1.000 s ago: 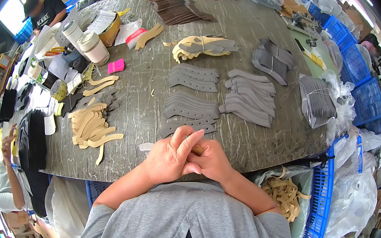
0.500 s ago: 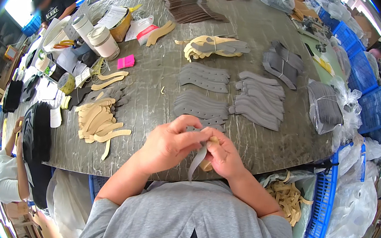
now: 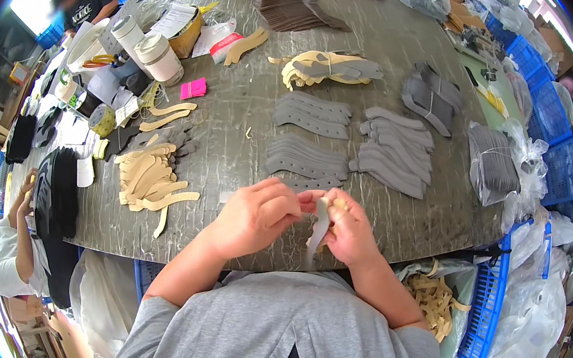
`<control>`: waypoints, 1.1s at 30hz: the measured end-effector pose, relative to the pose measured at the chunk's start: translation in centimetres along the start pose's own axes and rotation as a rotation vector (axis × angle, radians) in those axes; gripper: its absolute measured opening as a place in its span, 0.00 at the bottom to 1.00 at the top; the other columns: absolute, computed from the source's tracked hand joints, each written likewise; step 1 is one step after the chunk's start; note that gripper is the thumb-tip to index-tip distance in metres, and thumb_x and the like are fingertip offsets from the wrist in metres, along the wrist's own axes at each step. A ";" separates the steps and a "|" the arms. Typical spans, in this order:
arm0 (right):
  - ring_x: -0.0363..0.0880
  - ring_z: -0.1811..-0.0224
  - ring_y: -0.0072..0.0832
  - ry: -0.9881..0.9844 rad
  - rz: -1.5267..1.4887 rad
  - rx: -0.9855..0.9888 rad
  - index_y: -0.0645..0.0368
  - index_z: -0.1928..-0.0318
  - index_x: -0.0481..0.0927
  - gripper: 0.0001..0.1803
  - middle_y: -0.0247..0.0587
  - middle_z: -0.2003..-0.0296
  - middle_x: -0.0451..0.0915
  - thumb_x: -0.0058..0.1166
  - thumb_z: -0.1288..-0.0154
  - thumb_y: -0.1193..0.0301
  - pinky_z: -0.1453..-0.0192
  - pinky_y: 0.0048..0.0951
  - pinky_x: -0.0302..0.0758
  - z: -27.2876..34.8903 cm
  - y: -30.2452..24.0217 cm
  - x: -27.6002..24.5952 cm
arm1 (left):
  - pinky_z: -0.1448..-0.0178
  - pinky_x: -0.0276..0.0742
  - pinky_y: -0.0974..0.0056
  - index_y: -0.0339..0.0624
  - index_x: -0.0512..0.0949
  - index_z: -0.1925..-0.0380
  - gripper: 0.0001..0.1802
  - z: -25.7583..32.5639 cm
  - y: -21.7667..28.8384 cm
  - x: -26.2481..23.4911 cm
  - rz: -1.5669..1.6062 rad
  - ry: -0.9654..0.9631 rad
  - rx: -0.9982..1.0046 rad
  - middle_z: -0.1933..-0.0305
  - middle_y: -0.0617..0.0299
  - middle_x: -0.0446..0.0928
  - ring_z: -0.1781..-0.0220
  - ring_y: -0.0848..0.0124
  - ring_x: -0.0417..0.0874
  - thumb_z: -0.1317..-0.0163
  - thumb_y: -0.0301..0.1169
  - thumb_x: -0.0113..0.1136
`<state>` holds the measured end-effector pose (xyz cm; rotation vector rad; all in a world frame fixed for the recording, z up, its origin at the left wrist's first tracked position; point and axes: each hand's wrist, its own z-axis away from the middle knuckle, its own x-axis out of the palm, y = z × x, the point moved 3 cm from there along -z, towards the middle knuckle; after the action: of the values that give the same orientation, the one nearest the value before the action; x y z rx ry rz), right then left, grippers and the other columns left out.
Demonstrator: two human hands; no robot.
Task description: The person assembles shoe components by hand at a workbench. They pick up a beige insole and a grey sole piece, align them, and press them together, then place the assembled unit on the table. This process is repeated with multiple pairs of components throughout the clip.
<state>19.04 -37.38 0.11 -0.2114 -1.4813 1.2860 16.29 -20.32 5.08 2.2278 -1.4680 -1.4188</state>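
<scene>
Close to my body, at the table's near edge, my right hand [image 3: 352, 234] pinches a narrow curved grey strip [image 3: 321, 224], with tan showing beside it at the fingertips. The strip hangs down from the grip, its lower end blurred. My left hand [image 3: 259, 213] is closed just to the left, its fingertips reaching toward the strip's top; what they pinch is hidden. A pale sliver [image 3: 226, 197] shows beside its knuckles. Beyond both hands lie grey strips with holes [image 3: 304, 158] in overlapping rows and plain grey strips [image 3: 394, 164]. A heap of tan strips [image 3: 147, 176] lies left.
Farther off are a tied tan-and-grey bundle [image 3: 331, 69], grey bundles [image 3: 433, 100] and brown strips [image 3: 295, 12]. White containers [image 3: 159, 58] and a pink pad [image 3: 193, 88] stand left. A blue crate [image 3: 481, 321] and a bag of tan scraps [image 3: 430, 298] flank my right side. Other people work nearby.
The grey strip has turned more upright and come up to the right in my right hand's fingers. My left fingertips have drawn slightly away from it. The view has shifted a little.
</scene>
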 end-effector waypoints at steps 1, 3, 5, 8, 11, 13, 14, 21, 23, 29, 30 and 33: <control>0.83 0.57 0.35 0.072 -0.105 -0.023 0.56 0.58 0.70 0.09 0.44 0.58 0.81 0.34 0.24 0.71 0.65 0.23 0.75 -0.2 -0.6 0.2 | 0.68 0.77 0.61 0.42 0.77 0.68 0.16 0.5 -0.4 -0.1 0.018 0.008 -0.027 0.67 0.60 0.78 0.69 0.61 0.80 0.57 0.20 0.71; 0.84 0.58 0.36 0.028 -0.198 -0.140 0.56 0.58 0.70 0.09 0.44 0.59 0.81 0.35 0.25 0.70 0.68 0.23 0.74 -0.7 -0.3 -2.5 | 0.67 0.77 0.61 0.41 0.77 0.68 0.15 0.8 -0.5 -0.4 0.039 0.016 -0.126 0.67 0.60 0.78 0.68 0.61 0.80 0.57 0.20 0.71; 0.83 0.64 0.28 0.031 -0.160 -0.183 0.56 0.59 0.71 0.09 0.42 0.62 0.81 0.36 0.24 0.68 0.74 0.20 0.69 -0.8 -0.8 -4.5 | 0.66 0.79 0.60 0.39 0.77 0.68 0.13 0.8 -0.1 -1.0 0.038 0.018 -0.286 0.67 0.61 0.79 0.66 0.60 0.81 0.55 0.21 0.70; 0.77 0.70 0.19 0.055 0.231 -0.097 0.57 0.60 0.72 0.11 0.38 0.65 0.81 0.38 0.24 0.66 0.78 0.18 0.64 -0.5 0.1 -3.1 | 0.66 0.79 0.60 0.40 0.78 0.67 0.14 -1.1 1.3 -1.0 -0.096 0.080 -0.078 0.67 0.61 0.79 0.66 0.61 0.81 0.55 0.21 0.70; 0.71 0.74 0.15 -0.067 0.350 0.014 0.58 0.57 0.73 0.11 0.36 0.66 0.80 0.40 0.24 0.65 0.75 0.19 0.67 0.2 0.7 -1.7 | 0.66 0.80 0.60 0.42 0.80 0.64 0.16 -1.7 1.5 0.1 -0.081 -0.029 0.035 0.66 0.61 0.79 0.65 0.60 0.81 0.55 0.22 0.70; 0.72 0.72 0.18 -0.031 0.266 -0.040 0.58 0.59 0.73 0.10 0.36 0.68 0.78 0.42 0.25 0.66 0.70 0.21 0.71 0.1 0.5 -1.1 | 0.68 0.77 0.63 0.42 0.81 0.66 0.15 -1.1 0.9 0.2 -0.040 -0.004 0.020 0.69 0.60 0.78 0.69 0.62 0.79 0.56 0.21 0.72; 0.72 0.72 0.19 0.027 0.122 -0.129 0.57 0.60 0.73 0.09 0.35 0.69 0.76 0.42 0.26 0.66 0.69 0.23 0.72 -0.1 -0.1 -1.5 | 0.69 0.76 0.64 0.42 0.81 0.67 0.15 -0.7 0.6 0.3 -0.018 0.006 0.014 0.70 0.60 0.78 0.71 0.63 0.79 0.57 0.21 0.73; 0.63 0.77 0.18 0.351 -0.218 -0.509 0.50 0.57 0.72 0.04 0.26 0.75 0.64 0.51 0.29 0.69 0.71 0.26 0.73 0.3 -5.7 -10.7 | 0.72 0.68 0.72 0.35 0.82 0.71 0.04 4.1 -4.2 -2.6 0.281 0.100 -0.941 0.78 0.68 0.76 0.76 0.81 0.73 0.42 0.25 0.65; 0.62 0.78 0.15 0.367 -0.008 -0.337 0.50 0.52 0.72 0.10 0.24 0.74 0.65 0.55 0.32 0.74 0.75 0.21 0.68 0.3 -3.8 -10.1 | 0.72 0.68 0.74 0.35 0.82 0.71 0.04 4.7 -5.7 -2.1 0.259 0.038 -0.977 0.78 0.70 0.77 0.77 0.83 0.73 0.42 0.25 0.65; 0.65 0.78 0.12 0.244 0.246 -0.051 0.60 0.53 0.77 0.10 0.26 0.73 0.72 0.58 0.34 0.78 0.75 0.16 0.62 -1.4 0.4 -8.3 | 0.74 0.66 0.70 0.35 0.83 0.71 0.08 4.8 -7.1 -0.5 0.337 -0.020 -1.051 0.81 0.69 0.75 0.78 0.82 0.71 0.43 0.30 0.66; 0.65 0.78 0.12 0.225 0.283 -0.077 0.60 0.54 0.78 0.08 0.26 0.73 0.72 0.57 0.34 0.78 0.75 0.16 0.63 -1.8 0.9 -8.6 | 0.74 0.67 0.70 0.35 0.83 0.71 0.08 4.8 -7.3 -0.4 0.328 -0.028 -1.056 0.81 0.68 0.76 0.78 0.82 0.72 0.43 0.30 0.66; 0.66 0.77 0.13 0.229 0.312 -0.070 0.61 0.57 0.78 0.05 0.28 0.74 0.73 0.56 0.33 0.78 0.74 0.17 0.64 -2.3 1.2 -8.7 | 0.74 0.67 0.71 0.35 0.83 0.71 0.08 5.1 -7.9 0.0 0.298 -0.037 -1.069 0.80 0.68 0.76 0.78 0.81 0.72 0.43 0.30 0.66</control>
<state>23.53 -41.71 -6.44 -0.6357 -1.3319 1.4036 17.70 -14.26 -2.02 1.2633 -0.6812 -1.5813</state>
